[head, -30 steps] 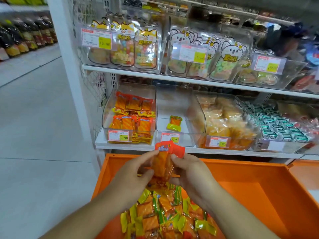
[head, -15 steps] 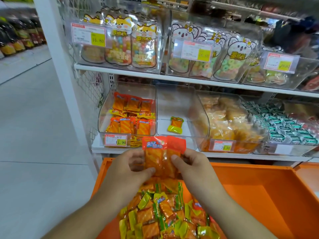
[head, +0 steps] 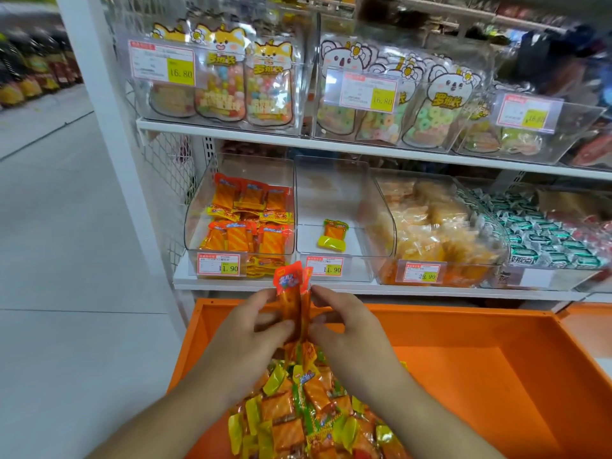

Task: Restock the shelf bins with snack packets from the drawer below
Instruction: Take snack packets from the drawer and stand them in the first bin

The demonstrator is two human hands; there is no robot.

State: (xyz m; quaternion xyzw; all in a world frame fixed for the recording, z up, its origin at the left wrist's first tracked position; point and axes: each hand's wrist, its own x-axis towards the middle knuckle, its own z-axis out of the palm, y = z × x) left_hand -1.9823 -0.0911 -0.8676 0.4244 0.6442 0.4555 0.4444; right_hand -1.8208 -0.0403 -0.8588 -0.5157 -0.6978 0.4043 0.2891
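Note:
Between both hands I hold a small stack of red-topped orange snack packets (head: 293, 301) upright and edge-on, above the open orange drawer (head: 463, 332). My left hand (head: 246, 332) grips them from the left, my right hand (head: 344, 329) from the right. Under my wrists lies a heap of orange, yellow and green packets (head: 298, 412) in the drawer. Straight ahead on the lower shelf, a clear bin (head: 334, 193) holds one yellow-ended packet (head: 333, 234). The clear bin to its left (head: 198, 210) is partly filled with red-topped orange packets (head: 248, 220).
A bin of pale orange snacks (head: 427, 226) and green-wrapped sweets (head: 536, 226) stand to the right on the lower shelf. Candy bags in clear bins (head: 231, 84) fill the upper shelf. A white upright post (head: 109, 127) and tiled aisle floor (head: 66, 260) are on the left.
The packets were fanned flat facing me half a second ago; now my hands have pressed them together edge-on and raised them slightly toward the shelf edge.

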